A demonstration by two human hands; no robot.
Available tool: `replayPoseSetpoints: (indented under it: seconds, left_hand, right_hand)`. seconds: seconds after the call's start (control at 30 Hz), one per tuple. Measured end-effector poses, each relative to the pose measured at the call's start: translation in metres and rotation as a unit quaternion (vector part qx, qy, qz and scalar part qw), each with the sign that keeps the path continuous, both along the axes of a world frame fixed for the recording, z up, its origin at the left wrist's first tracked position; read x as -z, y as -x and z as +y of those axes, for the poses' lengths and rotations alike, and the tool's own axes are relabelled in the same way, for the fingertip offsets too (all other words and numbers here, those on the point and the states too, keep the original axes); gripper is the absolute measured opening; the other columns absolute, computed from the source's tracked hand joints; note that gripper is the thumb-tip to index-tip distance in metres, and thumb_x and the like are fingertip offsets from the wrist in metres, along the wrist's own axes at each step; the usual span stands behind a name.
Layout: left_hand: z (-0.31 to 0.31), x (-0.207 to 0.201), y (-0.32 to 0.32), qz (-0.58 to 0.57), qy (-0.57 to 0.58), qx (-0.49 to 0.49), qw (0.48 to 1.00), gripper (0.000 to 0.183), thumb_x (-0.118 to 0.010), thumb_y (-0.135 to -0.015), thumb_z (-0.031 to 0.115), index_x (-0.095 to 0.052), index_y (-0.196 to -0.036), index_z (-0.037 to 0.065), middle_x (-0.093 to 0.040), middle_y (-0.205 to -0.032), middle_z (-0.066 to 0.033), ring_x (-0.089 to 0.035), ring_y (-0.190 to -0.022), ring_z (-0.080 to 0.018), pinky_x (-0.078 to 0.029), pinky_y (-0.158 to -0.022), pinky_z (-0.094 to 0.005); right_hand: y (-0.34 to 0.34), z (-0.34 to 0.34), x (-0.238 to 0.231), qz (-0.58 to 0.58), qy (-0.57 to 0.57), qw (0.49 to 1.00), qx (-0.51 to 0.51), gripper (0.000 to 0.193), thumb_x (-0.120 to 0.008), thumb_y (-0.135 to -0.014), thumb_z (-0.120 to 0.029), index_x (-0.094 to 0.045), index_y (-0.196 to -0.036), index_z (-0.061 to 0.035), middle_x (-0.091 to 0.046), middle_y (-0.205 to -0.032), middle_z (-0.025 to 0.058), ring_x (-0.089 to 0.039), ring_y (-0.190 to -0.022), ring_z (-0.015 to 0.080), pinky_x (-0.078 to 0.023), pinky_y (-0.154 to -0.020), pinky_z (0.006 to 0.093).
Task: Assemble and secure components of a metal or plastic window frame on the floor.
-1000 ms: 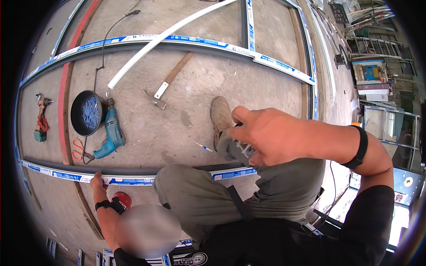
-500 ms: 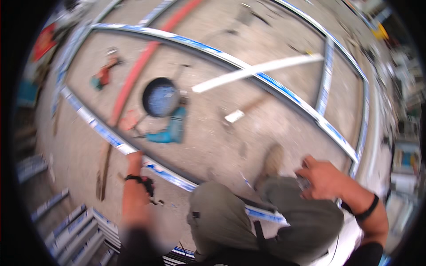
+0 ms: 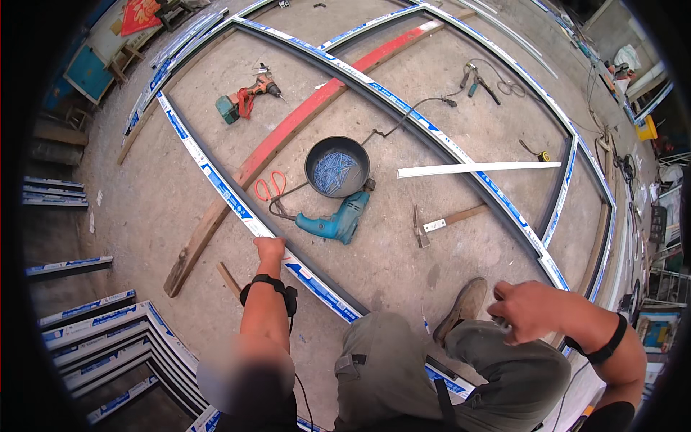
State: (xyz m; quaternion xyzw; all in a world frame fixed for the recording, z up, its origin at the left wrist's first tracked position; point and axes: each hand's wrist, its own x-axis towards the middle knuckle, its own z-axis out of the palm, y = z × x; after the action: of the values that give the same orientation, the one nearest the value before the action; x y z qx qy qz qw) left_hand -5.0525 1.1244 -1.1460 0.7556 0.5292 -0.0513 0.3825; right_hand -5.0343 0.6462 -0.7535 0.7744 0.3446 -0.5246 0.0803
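A large metal frame (image 3: 219,189), its bars covered in blue and white film, lies on the floor before me. My left hand (image 3: 270,250) is closed around its near bar. My right hand (image 3: 529,309) hovers above my right knee with fingers curled; a small shiny bit shows at the fingertips, too small to name. Inside the frame stands a round dark pan (image 3: 337,167) holding many blue screws or nails. Touching it is a teal corded power drill (image 3: 335,219). A hammer (image 3: 432,225) lies in front of my boot, and a white strip (image 3: 446,171) rests across the middle bar.
A red-painted timber (image 3: 291,137) runs under the frame. Beyond it lie a cordless drill (image 3: 248,96), pliers (image 3: 484,85) and a tape measure (image 3: 543,156). Red-handled scissors (image 3: 270,186) are beside the timber. More filmed frames (image 3: 133,338) are stacked at lower left.
The view has shifted, so the frame and tools sit further right and lower, and the blur is gone. My left hand stays on the near bar; my right hand remains curled over my knee.
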Motion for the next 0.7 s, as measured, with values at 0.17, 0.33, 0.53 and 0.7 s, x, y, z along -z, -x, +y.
replayPoseSetpoints:
  seconds: [0.17, 0.33, 0.53, 0.7]
  left_hand:
    - [0.046, 0.039, 0.016, -0.036, -0.115, 0.115, 0.986, 0.082, -0.074, -0.074, 0.024, -0.029, -0.125, -0.022, -0.056, -0.122, -0.0379, -0.059, -0.117, -0.0435, -0.045, -0.102, -0.0395]
    - [0.006, 0.012, -0.016, -0.051, -0.005, 0.028, 0.998, 0.081, -0.077, -0.070, 0.023, -0.033, -0.122, -0.021, -0.059, -0.116, -0.0374, -0.063, -0.108, -0.0440, -0.050, -0.097, -0.0424]
    - [0.032, 0.061, 0.009, -0.040, -0.077, 0.001, 0.996, 0.078, -0.077, -0.067, 0.022, -0.038, -0.119, -0.022, -0.061, -0.112, -0.0339, -0.066, -0.100, -0.0413, -0.054, -0.086, -0.0436]
    - [0.045, 0.071, 0.016, -0.084, -0.072, -0.006, 0.994, 0.073, -0.074, -0.069, 0.021, -0.038, -0.117, -0.021, -0.059, -0.111, -0.0375, -0.064, -0.103, -0.0460, -0.050, -0.094, -0.0431]
  right_hand:
    - [-0.023, 0.057, 0.057, -0.023, -0.085, 0.996, -0.033, 0.048, -0.075, -0.072, -0.036, -0.065, -0.106, -0.0031, -0.056, -0.110, 0.0235, -0.062, -0.095, 0.0427, -0.051, -0.083, 0.0480]
    - [-0.057, 0.088, 0.140, -0.036, -0.023, 0.999, -0.019, 0.045, -0.078, -0.068, -0.031, -0.069, -0.099, -0.0002, -0.059, -0.103, 0.0224, -0.062, -0.096, 0.0415, -0.051, -0.083, 0.0462]
    - [-0.060, 0.116, 0.255, -0.033, -0.011, 0.999, -0.007, 0.039, -0.080, -0.067, -0.030, -0.076, -0.093, -0.0023, -0.071, -0.103, 0.0208, -0.067, -0.102, 0.0360, -0.055, -0.087, 0.0428]
    - [-0.037, 0.124, 0.294, -0.062, -0.064, 0.988, 0.123, 0.040, -0.077, -0.069, -0.029, -0.075, -0.098, -0.0014, -0.069, -0.108, 0.0229, -0.064, -0.108, 0.0359, -0.053, -0.092, 0.0419]
